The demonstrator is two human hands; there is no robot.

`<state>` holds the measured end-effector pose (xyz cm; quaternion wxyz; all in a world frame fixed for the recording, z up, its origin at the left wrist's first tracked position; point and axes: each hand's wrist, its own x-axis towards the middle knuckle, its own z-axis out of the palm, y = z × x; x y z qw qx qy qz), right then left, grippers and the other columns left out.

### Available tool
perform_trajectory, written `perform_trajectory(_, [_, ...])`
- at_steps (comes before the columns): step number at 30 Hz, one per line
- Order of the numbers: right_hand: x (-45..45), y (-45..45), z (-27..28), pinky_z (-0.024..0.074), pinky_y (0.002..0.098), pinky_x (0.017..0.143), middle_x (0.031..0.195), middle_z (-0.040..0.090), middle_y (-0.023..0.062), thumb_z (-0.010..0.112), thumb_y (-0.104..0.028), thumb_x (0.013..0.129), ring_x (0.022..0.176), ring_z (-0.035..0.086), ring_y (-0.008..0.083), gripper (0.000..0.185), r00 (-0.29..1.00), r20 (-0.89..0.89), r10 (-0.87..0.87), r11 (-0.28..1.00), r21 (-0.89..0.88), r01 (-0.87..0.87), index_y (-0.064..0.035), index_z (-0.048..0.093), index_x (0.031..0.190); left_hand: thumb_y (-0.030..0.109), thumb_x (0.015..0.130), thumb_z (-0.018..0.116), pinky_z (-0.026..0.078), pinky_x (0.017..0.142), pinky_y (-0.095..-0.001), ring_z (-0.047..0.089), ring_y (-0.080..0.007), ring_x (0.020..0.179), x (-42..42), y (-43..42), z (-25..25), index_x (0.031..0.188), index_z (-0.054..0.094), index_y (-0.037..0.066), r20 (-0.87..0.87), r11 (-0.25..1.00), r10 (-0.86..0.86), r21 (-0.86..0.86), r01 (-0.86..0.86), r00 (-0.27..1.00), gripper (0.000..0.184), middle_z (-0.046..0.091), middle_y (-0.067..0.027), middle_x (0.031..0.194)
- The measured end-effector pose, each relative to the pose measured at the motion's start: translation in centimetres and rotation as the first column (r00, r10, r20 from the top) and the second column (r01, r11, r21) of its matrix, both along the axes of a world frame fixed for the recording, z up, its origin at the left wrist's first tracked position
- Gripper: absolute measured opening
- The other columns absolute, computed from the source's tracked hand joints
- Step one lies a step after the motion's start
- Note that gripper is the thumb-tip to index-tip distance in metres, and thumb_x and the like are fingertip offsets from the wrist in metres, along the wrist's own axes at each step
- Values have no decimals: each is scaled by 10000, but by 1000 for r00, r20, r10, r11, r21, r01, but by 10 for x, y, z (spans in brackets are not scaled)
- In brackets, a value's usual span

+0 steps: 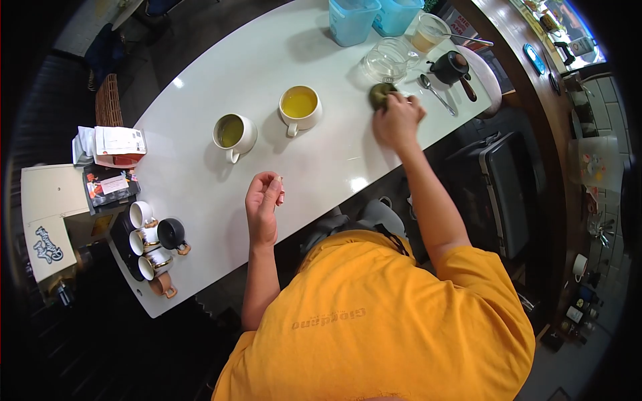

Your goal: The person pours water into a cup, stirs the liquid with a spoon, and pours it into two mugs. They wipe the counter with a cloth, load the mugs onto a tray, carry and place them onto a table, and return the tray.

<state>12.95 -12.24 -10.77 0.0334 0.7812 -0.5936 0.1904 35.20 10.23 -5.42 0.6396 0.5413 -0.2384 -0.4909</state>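
Observation:
Toward the right end of the white table, my right hand [399, 121] has its fingers closed on a small dark green round object [380, 97]; the fingers hide part of it, and its kind is unclear. My left hand [264, 200] hovers near the front edge with fingers curled together. A small pinkish-white bit shows at its fingertips, too small to name. Beyond that hand, a white mug [315, 118] contains yellow liquid. To its left is another white mug [248, 136] with darker greenish liquid.
Behind the right hand are a clear glass dish [386, 61], a glass cup [428, 35] and blue containers [352, 23]. A spoon [438, 95] and dark handled pot [449, 67] lie right. Several small cups [160, 257] and packets [120, 144] occupy the left end.

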Motion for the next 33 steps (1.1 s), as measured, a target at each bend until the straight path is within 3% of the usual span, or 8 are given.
perform_trajectory(4, [45,16,-5,281,436,891,1050,634,-4,613,-187,690,1085,479,273,198,956,128,263,964,7,-266,-117,657,870,189,925,577,369,643,-196,456,-57,699,3,-1,1,980,558,45,-1,1000,-18,-11,18,1000,155,531,16,804])
perform_trajectory(7, [26,23,2,282,427,891,1021,637,-10,622,-197,695,1103,461,271,183,966,76,246,969,-38,-244,-119,656,857,195,925,579,368,646,-196,457,-57,705,1,-2,-6,984,556,45,-32,1000,-26,2,26,999,162,530,15,806])
perform_trajectory(10, [-24,15,10,306,413,875,1066,646,10,628,-226,713,1127,456,283,207,994,-105,-19,999,43,24,-111,672,879,200,943,538,349,640,-212,429,-83,697,-5,-5,-11,1000,541,54,-41,998,-54,16,55,998,156,501,4,791])
perform_trajectory(14, [-96,1,-2,319,425,850,998,668,34,633,-265,725,1072,488,270,213,950,-185,-250,967,9,256,-106,689,854,200,941,541,349,638,-212,429,-84,697,-12,-12,-12,999,541,53,-49,996,-85,20,86,995,158,500,3,791])
perform_trajectory(20, [-86,-31,-8,327,415,845,996,670,14,601,-203,730,1064,490,257,168,949,-185,-255,967,-55,249,-114,690,840,183,926,574,371,647,-199,458,-59,706,-25,-19,-5,983,556,43,-62,995,-96,-2,96,993,152,529,11,810])
perform_trajectory(28, [-76,-64,-14,321,403,866,1018,663,5,557,-109,729,1047,486,263,177,997,-26,-76,997,-33,75,-106,677,860,181,929,560,356,627,-198,443,-58,685,-63,-18,-3,979,554,48,-30,999,-53,6,53,998,142,525,9,786])
perform_trajectory(31, [-92,-35,0,311,400,896,1044,652,-30,596,-111,705,1069,469,250,172,969,60,241,969,-64,-237,-113,665,862,184,931,556,352,619,-196,439,-58,677,-90,-21,-5,981,554,49,-30,999,-39,20,40,999,144,524,10,783])
perform_trajectory(33, [-110,-17,-3,305,414,903,1072,646,-59,631,-131,694,1087,462,243,222,928,90,361,932,-5,-362,-137,675,911,188,940,542,356,623,-206,439,-73,684,-113,-26,-6,988,546,47,-38,998,-50,30,51,998,149,514,1,784])
